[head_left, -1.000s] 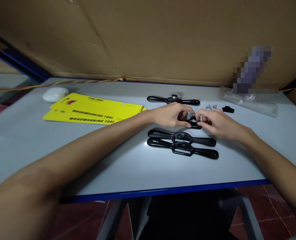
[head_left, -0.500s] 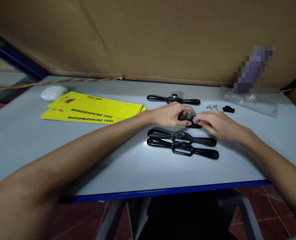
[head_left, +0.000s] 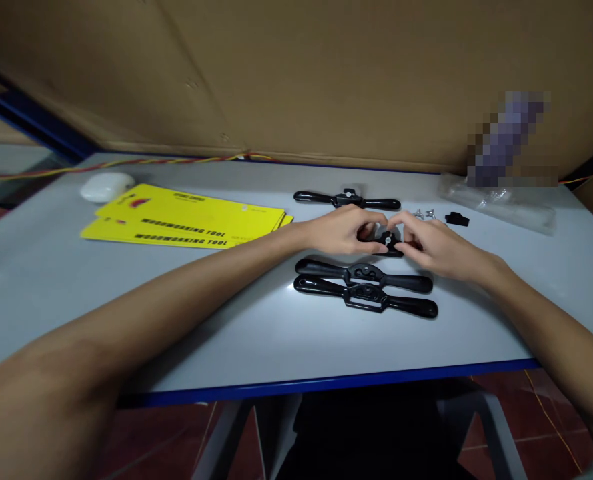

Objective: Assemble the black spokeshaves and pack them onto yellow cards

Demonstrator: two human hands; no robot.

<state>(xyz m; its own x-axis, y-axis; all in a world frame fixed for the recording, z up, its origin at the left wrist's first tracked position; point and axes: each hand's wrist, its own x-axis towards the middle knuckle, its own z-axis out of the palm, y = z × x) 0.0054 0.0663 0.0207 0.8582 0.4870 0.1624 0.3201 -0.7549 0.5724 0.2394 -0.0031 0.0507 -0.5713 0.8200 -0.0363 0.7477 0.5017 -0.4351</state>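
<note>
1. Key relation: the glossy black metal tool w/ a pale centre plate (head_left: 391,251) is btwn your hands, mid-height, just right of frame centre. Its small silver winged screw (head_left: 388,241) faces you.
2. From your L hand (head_left: 343,230) the tool's middle lies just to the right; from your R hand (head_left: 429,245), just to the left. Neither is clearly nearer.
3. Long axis: prob. L–R across frame, but your hands hide both ends, so can't confirm.
4. L fingers: curled, thumb in front, index behind, closed on the tool's left part.
5. R fingers: thumb & index parted in a C, moderate gap, tips at the tool's right side; can't tell if they grip it. Screw shows btwn the thumbs, unpinched.
6. Nearby on the pale grey surface (head_left: 256,340): a matte black two-handled metal tool (head_left: 364,272) just below your hands, approx. parallel to the frame's lower edge; two loose silver winged screws (head_left: 430,214) just above your R hand.
</note>
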